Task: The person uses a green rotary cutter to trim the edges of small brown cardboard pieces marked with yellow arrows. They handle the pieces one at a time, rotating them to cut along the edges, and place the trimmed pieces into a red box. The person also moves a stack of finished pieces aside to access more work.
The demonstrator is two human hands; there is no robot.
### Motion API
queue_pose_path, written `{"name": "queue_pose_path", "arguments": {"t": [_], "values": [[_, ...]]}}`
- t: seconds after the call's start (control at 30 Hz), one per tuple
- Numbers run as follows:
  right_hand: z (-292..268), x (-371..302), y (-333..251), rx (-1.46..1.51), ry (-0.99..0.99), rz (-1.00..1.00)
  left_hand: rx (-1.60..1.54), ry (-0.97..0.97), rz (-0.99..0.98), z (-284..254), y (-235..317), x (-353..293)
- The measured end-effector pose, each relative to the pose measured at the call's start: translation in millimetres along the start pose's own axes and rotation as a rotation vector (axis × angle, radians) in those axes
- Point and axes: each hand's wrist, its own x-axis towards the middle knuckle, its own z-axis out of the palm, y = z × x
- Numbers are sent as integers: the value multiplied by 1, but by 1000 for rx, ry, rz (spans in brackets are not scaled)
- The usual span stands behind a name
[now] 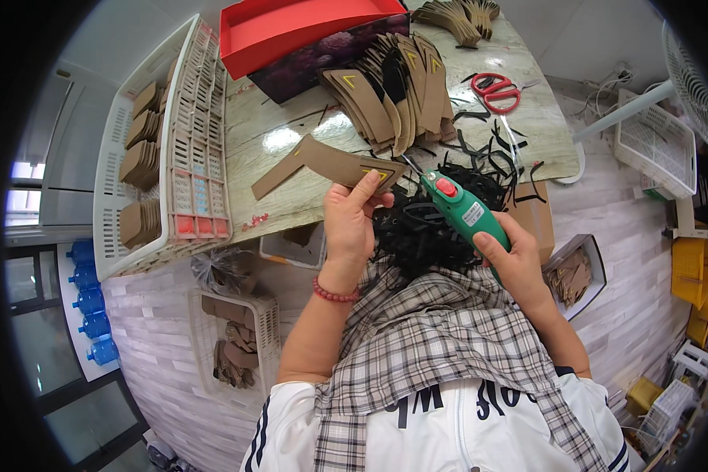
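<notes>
My left hand (pixel 352 224) pinches the end of a bent brown strip (pixel 315 157) with a yellow V-shaped mark, thumb on top. The strip's other end reaches left over the table. My right hand (pixel 514 256) is wrapped round a green handheld power tool (pixel 462 211) with a red button and a thin metal tip. That tip is close to the strip's right end; whether they touch I cannot tell. Below lies a heap of black offcut strips (pixel 421 232). Just beyond my hands stands a fanned stack of similar brown pieces (pixel 362 106).
Red-handled scissors (pixel 502 96) lie at the table's right. A red box (pixel 307 35) stands at the back. To the left, a white plastic crate (pixel 165 157) holds stacked brown pieces. Another crate (pixel 269 326) is on the floor. At the far right rises a fan (pixel 704 79).
</notes>
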Motion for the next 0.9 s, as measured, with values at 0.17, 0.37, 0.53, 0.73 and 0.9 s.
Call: {"name": "queue_pose_path", "arguments": {"t": [0.17,0.37,0.53,0.73,0.9], "values": [[-2,2,-1,-48,5,-25,-6,-56,23,-2,7,5],[-7,3,-3,-109,-31,-71,58,-145,5,-6,14,12],[-10,5,-7,-106,-58,-40,124,-137,0,-4,18,15],[-11,5,-8,-88,-78,-28,168,-167,-22,-6,24,16],[-11,6,-9,-101,-92,-26,237,-197,-5,-7,25,15]]}}
